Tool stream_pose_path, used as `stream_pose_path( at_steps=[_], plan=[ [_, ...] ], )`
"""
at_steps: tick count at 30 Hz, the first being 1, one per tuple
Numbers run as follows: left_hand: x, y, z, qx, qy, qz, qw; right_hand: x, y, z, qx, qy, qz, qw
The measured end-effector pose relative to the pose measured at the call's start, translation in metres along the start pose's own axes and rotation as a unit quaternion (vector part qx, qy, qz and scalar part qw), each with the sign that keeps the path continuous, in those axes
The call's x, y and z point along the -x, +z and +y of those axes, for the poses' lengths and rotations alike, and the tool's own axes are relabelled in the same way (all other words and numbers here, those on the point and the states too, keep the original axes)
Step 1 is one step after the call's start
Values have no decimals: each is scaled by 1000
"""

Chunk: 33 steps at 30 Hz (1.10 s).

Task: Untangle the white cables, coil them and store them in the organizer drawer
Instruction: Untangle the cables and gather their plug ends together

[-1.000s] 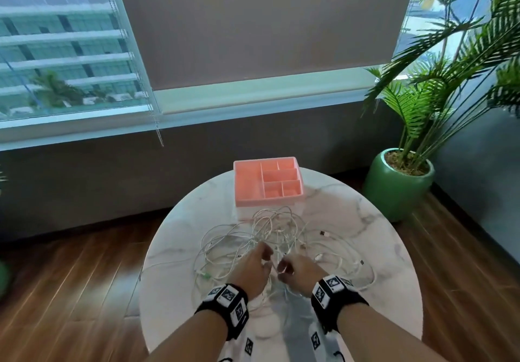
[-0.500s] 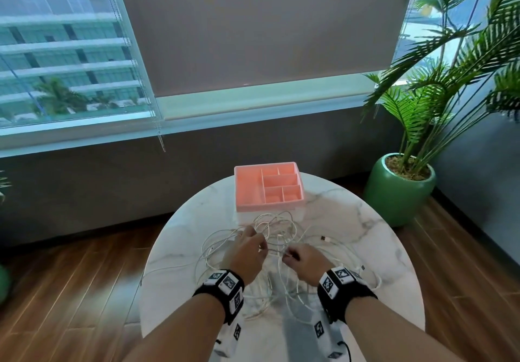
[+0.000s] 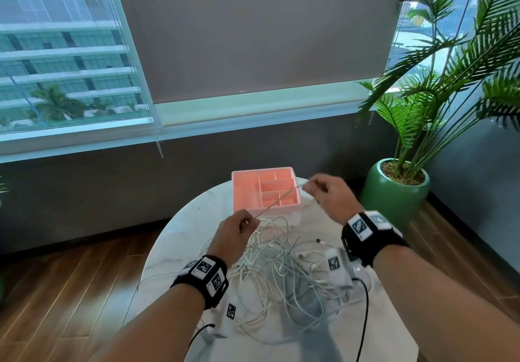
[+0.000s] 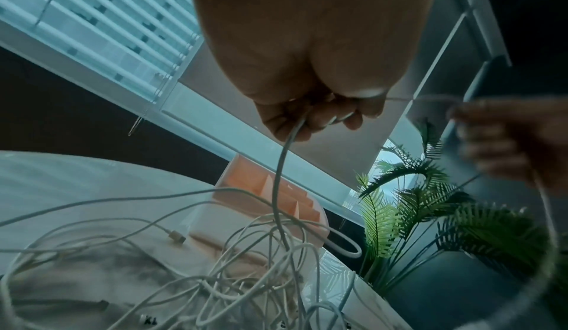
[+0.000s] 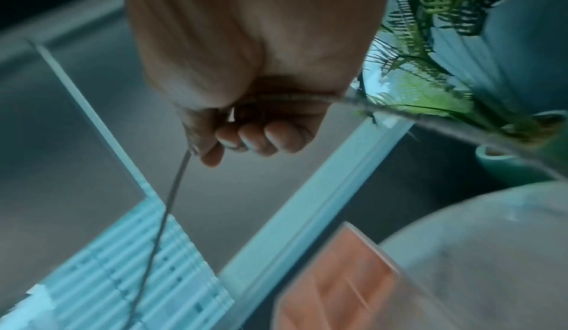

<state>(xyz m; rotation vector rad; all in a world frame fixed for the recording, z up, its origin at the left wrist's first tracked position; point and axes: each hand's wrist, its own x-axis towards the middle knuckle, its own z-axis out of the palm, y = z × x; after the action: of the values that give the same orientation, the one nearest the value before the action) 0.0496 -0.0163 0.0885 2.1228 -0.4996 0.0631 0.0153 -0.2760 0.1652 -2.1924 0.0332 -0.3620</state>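
Observation:
A tangle of white cables (image 3: 278,266) lies on the round marble table (image 3: 180,238). One white cable (image 3: 277,202) is stretched taut between both hands, above the table. My left hand (image 3: 247,225) pinches its lower end over the tangle; in the left wrist view the left hand (image 4: 319,119) curls round the cable (image 4: 278,172), which drops into the heap. My right hand (image 3: 312,190) pinches the upper end, raised in front of the pink organizer drawer (image 3: 266,193); the right wrist view shows the right hand (image 5: 227,138) with fingers closed on the cable (image 5: 172,197).
The organizer drawer stands at the table's far edge, with several empty compartments. A potted palm in a green pot (image 3: 394,190) stands on the floor to the right. Window sill and blinds (image 3: 64,52) lie behind. Loose plugs (image 4: 176,237) lie among the cables.
Both hands rose off the tangle. The right hand moved up and away to the right, pulling one cable taut between the hands; the left hand lifted slightly.

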Motion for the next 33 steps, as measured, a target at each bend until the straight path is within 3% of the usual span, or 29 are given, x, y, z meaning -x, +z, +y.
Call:
stream_pose_path(
  at_steps=[3,7,10,14,19,25,29,33],
  plan=[
    [-1,2,1,-11,1,-49,999,-17,-24,-58,-3,-77,13,997],
    [-6,4,4,-4,-34,-86,996,-29,-43,-103,-52,-119,43,991],
    [-20,-5,10,41,-74,-39,996,-28,-44,-103,-53,-117,41,991],
    [-50,-41,58,208,-96,56,972,-20,-30,-73,-22,-42,-1,999],
    [-78,-77,143,308,-23,97,946,-7,16,-45,-35,19,-98,994],
    [-77,-81,201,405,60,42,912,-13,52,-63,-79,19,-97,992],
    [-76,-64,166,294,107,49,949,-24,34,-93,-180,14,-46,982],
    [-65,-42,122,233,19,-36,972,-34,-1,-133,-252,-45,-5,967]
  ],
)
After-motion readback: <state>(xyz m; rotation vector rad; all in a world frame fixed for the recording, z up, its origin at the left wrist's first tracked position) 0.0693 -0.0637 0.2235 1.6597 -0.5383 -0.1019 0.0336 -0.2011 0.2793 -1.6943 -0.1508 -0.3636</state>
